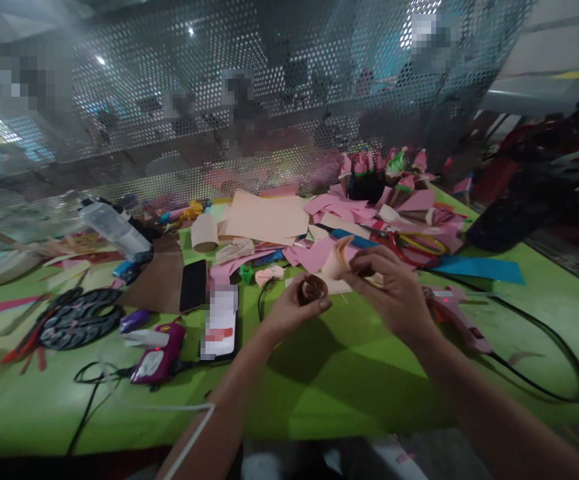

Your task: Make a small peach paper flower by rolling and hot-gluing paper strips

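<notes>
Between the fingers of my left hand (292,307) is a small brown rolled paper cone (313,288), its open end turned up. My right hand (392,288) pinches a cream paper swirl (338,261) with orange-tinted edges, held just above and to the right of the cone. The two pieces are close together; I cannot tell whether they touch. A pink glue gun (457,319) lies right of my right hand, a red light on it. Scissors (412,247) with red and yellow handles lie behind that hand.
Cream sheets (267,217) and pink paper scraps (339,208) cover the back of the green table (359,393). Finished paper cones (364,163) with pink and green swirls stand back right. Phones (222,323), a magenta power adapter (158,353) and a clear bottle (114,230) lie left. Cables cross both sides.
</notes>
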Motion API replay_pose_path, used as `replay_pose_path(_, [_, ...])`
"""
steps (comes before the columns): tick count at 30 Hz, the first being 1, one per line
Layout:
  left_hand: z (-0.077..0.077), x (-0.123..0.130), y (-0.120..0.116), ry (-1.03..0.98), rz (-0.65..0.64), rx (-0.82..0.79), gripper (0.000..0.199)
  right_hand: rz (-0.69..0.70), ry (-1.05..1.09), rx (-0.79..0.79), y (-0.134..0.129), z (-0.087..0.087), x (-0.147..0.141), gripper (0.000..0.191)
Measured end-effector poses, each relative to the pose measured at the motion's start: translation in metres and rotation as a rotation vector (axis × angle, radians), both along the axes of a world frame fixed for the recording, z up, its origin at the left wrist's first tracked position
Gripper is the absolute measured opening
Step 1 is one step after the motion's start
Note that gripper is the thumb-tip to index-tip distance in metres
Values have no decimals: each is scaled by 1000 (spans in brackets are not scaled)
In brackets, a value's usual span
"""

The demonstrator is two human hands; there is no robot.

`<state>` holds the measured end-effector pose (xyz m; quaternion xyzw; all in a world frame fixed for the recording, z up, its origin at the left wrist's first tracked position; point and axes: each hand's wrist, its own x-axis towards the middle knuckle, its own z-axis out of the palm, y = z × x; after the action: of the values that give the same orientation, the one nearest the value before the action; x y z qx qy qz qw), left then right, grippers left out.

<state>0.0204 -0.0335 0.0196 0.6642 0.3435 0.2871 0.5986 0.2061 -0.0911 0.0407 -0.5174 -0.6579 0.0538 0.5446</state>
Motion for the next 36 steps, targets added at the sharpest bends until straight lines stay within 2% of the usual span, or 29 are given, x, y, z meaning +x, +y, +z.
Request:
replay_pose_path(2, [1, 1, 1, -5, 10, -18, 51, -106, -66, -46, 4, -5, 6, 12])
replay_pose_path(4, [-1, 2, 2, -21, 38, -10, 43, -166, -281, -156, 7, -12, 9, 14])
replay_pose_path(7, [-4, 4, 3, -48, 67, 34, 36, -143, -513, -278, 9, -19, 9, 11])
replay_pose_path(10, [-8, 5, 3, 16, 42, 124, 29, -76, -412, -223, 7, -16, 6, 16])
replay_pose_path(14, [-11, 6, 1, 257, 7, 319, 24, 21, -273, -199, 5, -11, 1, 12])
replay_pose_path(18, [-9, 8, -6, 437, -29, 400, 31, 5, -328, -246, 6, -15, -5, 8])
replay_pose_path(22, [-4, 11, -12, 543, -36, 421, 31, -26, -393, -221, 6, -20, -7, 9])
replay_pose_path(29, [-3, 13, -16, 545, -20, 419, 23, -30, -493, -189, 6, -24, -9, 11])
replay_pose_path(36, [-4, 12, -15, 541, -30, 424, 24, -40, -525, -138, 6, -29, -10, 12])
